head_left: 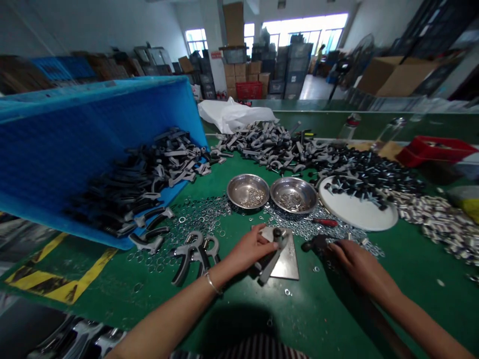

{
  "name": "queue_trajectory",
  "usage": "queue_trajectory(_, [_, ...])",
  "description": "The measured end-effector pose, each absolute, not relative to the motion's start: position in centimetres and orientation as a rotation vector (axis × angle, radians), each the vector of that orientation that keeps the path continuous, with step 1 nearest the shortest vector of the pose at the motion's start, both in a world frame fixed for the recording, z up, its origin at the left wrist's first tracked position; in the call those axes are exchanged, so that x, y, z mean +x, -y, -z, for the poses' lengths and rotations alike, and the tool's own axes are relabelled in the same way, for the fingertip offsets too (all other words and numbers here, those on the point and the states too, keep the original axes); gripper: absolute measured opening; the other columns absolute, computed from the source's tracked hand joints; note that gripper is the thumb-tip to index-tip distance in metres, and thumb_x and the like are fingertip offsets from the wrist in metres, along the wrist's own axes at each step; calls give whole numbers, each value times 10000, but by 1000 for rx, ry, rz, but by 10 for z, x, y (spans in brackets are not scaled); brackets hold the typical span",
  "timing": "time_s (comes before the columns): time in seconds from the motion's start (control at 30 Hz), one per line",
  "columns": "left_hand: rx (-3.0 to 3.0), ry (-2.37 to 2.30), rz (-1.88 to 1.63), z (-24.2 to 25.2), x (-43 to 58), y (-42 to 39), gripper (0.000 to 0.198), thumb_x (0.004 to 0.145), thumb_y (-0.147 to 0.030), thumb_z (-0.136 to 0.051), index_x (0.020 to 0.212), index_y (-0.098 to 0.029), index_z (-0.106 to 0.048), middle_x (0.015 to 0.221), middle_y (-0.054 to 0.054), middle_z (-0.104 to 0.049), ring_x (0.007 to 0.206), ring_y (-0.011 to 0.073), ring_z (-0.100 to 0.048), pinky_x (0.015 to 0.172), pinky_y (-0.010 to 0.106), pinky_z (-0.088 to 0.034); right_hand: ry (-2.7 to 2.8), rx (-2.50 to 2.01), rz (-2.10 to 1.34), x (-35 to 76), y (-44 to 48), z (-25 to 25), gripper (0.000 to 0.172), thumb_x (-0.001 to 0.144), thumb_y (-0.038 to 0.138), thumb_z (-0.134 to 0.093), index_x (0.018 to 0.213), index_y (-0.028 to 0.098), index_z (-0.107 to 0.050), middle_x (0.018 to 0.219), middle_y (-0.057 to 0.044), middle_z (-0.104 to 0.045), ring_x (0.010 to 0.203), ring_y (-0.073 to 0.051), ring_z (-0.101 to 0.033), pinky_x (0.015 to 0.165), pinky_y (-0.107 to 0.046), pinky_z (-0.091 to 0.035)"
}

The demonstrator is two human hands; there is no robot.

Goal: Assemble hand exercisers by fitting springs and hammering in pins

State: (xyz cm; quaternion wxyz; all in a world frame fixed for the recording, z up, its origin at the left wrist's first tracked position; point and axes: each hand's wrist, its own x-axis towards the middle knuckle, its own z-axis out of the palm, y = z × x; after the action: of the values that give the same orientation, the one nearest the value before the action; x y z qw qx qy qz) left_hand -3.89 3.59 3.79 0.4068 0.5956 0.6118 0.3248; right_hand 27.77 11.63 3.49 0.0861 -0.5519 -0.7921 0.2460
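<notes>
Partly, the grey part (272, 264) juts out from the left grip (254, 249).

single head view, facing forward and down across the bench (314, 304)
worn on the person's head, the camera looks from above the near side, with striped clothing (258, 347) at the bottom edge. the left hand (254, 245) and right hand (350, 260) sit close, in the lower middle, the bowls (238, 192) just beyond. the wide view runs on across the room to windows (318, 23) at the top.
</notes>
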Motion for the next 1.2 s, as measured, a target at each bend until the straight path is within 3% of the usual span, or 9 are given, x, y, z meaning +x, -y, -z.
queue_trajectory(0.13, [1722, -1792, -839, -41, -52, -31, 494, 857, -281, -640, 1313, -141, -509, 1273, 166, -590, 1218, 284, -539, 1053, 473, -421, 2509, -1586, -54, 276, -153, -19, 257, 947, 319, -443, 1038, 176, -635, 934, -133, -669, 862, -287, -621, 742, -378, -472])
queue_trajectory(0.3, [1923, -1728, -692, -21, -49, -16, 350, 869, -306, -666, 1186, -171, -606, 1221, 120, -610, 1185, 270, -524, 1041, 444, -427, 2425, -1635, 198, 265, -188, -12, 288, 934, 258, -458, 1129, 110, -608, 1032, -214, -596, 976, -349, -533, 780, -428, -445])
queue_trajectory(0.43, [1924, -1777, -659, -18, -45, -15, 339, 884, -295, -654, 1197, -174, -605, 1236, 119, -605, 1198, 272, -507, 1045, 447, -409, 2494, -1555, 37, 265, -198, -17, 248, 822, 187, -602, 1059, 123, -638, 1084, -224, -605, 984, -351, -533, 831, -445, -436])
queue_trajectory(0.63, [1894, -1800, -677, -24, -44, -15, 248, 915, -241, -594, 1155, -181, -601, 1179, 97, -622, 1146, 257, -521, 1032, 431, -401, 2266, -1614, -221, 248, -224, -20, 302, 943, 225, -423, 1154, 86, -589, 1089, -224, -645, 1045, -338, -585, 886, -455, -449])
queue_trajectory(0.8, [1903, -1787, -679, -18, -38, -20, 230, 907, -196, -572, 1132, -185, -618, 1153, 91, -634, 1129, 254, -526, 1023, 427, -410, 2243, -1479, -711, 218, -257, -22, 414, 857, 270, -653, 1243, 140, -578, 1153, -121, -698, 989, -246, -657, 883, -363, -502])
queue_trajectory(0.93, [1898, -1743, -739, -8, -41, -22, 240, 930, -238, -523, 1131, -193, -646, 1161, 105, -649, 1116, 261, -558, 1017, 444, -434, 2067, -1571, -830, 200, -252, -29, 401, 868, 275, -699, 1233, 152, -587, 1216, -113, -651, 1073, -251, -628, 940, -426, -498])
queue_trajectory(1.07, [1897, -1680, -747, 22, -68, -25, 270, 910, -373, -548, 1098, -246, -694, 1140, 91, -695, 1094, 293, -614, 994, 476, -482, 1841, -1663, -942, 205, -250, -37, 310, 949, 340, -625, 1206, 167, -608, 1183, -75, -645, 979, -211, -659, 833, -417, -567])
queue_trajectory(1.2, [1872, -1703, -836, 37, -84, -27, 316, 916, -443, -520, 1156, -304, -670, 1199, 53, -686, 1141, 289, -618, 1017, 469, -492, 1673, -1524, -1103, 237, -224, -52, 257, 956, 361, -613, 1074, 135, -647, 987, -55, -696, 806, -162, -684, 722, -337, -590])
